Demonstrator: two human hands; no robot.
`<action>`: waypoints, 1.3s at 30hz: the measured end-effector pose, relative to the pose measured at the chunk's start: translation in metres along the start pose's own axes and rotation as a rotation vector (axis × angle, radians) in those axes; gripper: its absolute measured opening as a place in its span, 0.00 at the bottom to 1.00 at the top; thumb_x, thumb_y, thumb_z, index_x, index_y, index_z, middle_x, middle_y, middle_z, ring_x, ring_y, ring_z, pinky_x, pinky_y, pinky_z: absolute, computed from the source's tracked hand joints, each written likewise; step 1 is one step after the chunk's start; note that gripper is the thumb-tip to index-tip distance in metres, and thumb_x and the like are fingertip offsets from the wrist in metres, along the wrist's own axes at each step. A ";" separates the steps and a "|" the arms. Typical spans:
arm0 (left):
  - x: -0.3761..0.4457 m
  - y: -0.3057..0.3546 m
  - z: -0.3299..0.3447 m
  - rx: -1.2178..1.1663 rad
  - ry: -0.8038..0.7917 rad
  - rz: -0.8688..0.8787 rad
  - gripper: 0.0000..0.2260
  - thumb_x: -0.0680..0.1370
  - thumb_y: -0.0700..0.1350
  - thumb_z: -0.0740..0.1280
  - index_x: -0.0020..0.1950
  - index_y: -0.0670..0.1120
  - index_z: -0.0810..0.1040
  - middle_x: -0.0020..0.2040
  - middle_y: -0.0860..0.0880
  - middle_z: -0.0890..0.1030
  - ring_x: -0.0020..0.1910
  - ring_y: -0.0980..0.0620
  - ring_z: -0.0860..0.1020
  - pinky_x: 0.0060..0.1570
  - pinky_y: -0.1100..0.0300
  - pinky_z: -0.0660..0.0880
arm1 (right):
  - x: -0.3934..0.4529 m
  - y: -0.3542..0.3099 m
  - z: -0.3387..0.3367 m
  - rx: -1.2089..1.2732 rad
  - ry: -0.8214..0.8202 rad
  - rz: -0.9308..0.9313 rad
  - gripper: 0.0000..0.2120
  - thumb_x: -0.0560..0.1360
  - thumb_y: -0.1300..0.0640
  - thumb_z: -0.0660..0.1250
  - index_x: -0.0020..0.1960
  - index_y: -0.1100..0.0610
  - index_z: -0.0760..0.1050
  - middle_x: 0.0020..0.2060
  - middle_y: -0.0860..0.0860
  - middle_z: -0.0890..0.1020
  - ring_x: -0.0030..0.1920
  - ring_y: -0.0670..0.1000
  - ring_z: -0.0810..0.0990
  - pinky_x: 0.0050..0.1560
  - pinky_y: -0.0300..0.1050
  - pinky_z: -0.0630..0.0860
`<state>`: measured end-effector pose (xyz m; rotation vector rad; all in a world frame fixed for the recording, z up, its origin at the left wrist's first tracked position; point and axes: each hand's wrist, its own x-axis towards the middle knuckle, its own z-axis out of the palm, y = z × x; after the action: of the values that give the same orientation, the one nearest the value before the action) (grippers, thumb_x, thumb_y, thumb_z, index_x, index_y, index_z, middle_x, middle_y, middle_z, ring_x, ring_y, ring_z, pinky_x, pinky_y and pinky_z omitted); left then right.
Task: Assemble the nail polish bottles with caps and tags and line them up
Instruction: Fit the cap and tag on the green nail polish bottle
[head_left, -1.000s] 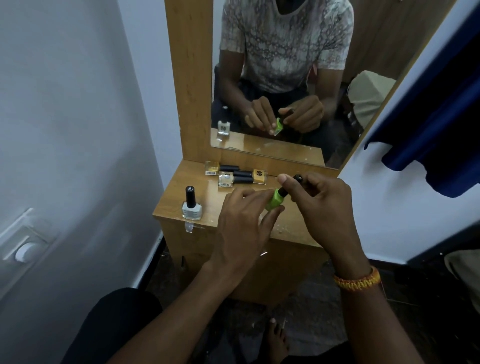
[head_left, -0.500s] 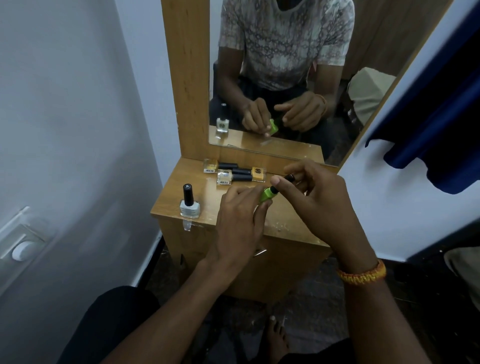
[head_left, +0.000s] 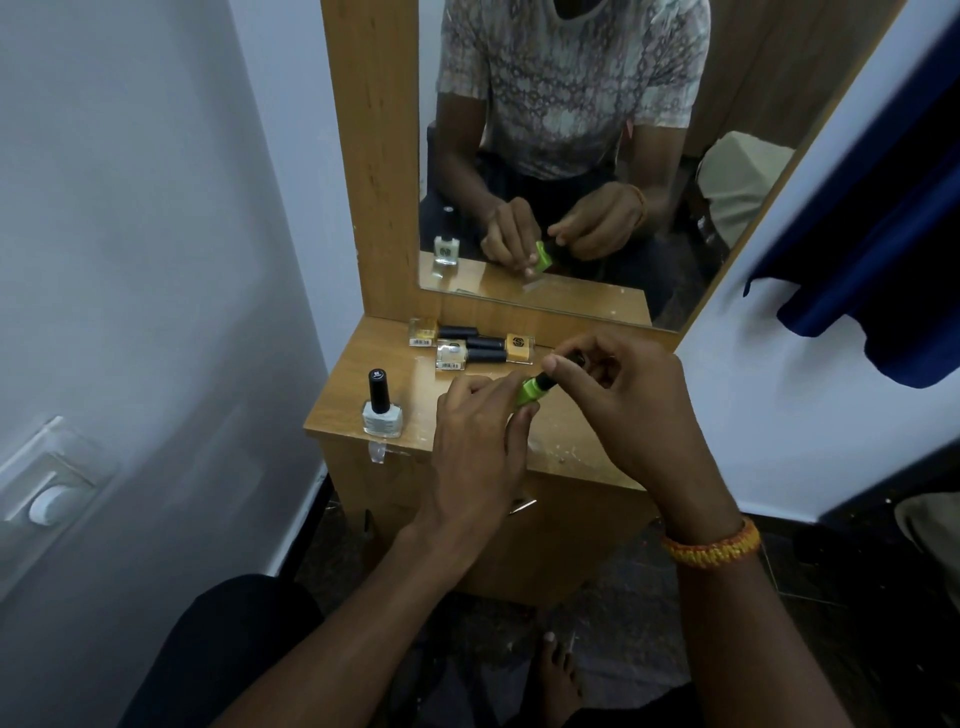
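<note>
One green nail polish bottle (head_left: 529, 396) is the piece being worked on, held tilted in the air over the table (head_left: 571, 441), its neck pointing up and to the right. The left hand (head_left: 475, 452) pinches the green glass body between curled fingers and thumb. The right hand (head_left: 618, 400) is curled round the black cap (head_left: 558, 371), thumb and fingertips closed on it at the bottle's neck, so both hands are clamped on the same bottle and sit close together. Whether the cap is fully seated cannot be told, since fingers hide the joint.

Judging by this grip, the step in hand is twisting the cap onto the green bottle. The next move likely calls for a few firm turns with the right hand while the left keeps the glass from spinning, then standing the bottle upright beside the others.

On the near left corner of the table a pale grey bottle (head_left: 382, 410) stands upright, already capped in black. Well behind it, close under the mirror (head_left: 571, 156), three more bottles lie on their sides: a yellowish one (head_left: 423, 332), a clear one (head_left: 451, 356) and an orange one (head_left: 519, 347), all with dark caps. These appear to await standing up in a row. A small clear tab (head_left: 377, 451) hangs off the table's front edge; whether it is a tag cannot be told.
</note>
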<state>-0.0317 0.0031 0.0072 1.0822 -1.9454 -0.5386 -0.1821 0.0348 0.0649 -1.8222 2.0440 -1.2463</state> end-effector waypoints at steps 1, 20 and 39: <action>0.000 -0.001 0.000 0.000 0.000 -0.002 0.16 0.81 0.44 0.69 0.69 0.48 0.78 0.56 0.48 0.79 0.57 0.51 0.75 0.52 0.60 0.72 | 0.001 0.001 -0.003 0.034 -0.054 -0.012 0.05 0.80 0.54 0.72 0.56 0.50 0.83 0.47 0.44 0.82 0.45 0.43 0.80 0.45 0.40 0.78; 0.000 0.003 -0.005 0.004 -0.016 0.002 0.15 0.82 0.44 0.67 0.69 0.48 0.78 0.59 0.49 0.78 0.61 0.55 0.72 0.51 0.76 0.63 | 0.002 0.000 -0.006 0.056 -0.127 -0.105 0.04 0.80 0.59 0.69 0.53 0.53 0.82 0.48 0.47 0.80 0.47 0.46 0.79 0.44 0.37 0.77; 0.000 0.000 0.000 -0.002 0.053 0.006 0.14 0.81 0.41 0.69 0.66 0.44 0.79 0.59 0.45 0.80 0.61 0.54 0.69 0.59 0.47 0.76 | 0.001 0.004 -0.016 -0.026 -0.129 -0.135 0.07 0.78 0.58 0.74 0.55 0.50 0.82 0.50 0.42 0.81 0.49 0.43 0.79 0.46 0.38 0.78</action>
<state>-0.0320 0.0033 0.0072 1.0781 -1.9009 -0.5033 -0.1946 0.0411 0.0729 -2.0258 1.9059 -1.1057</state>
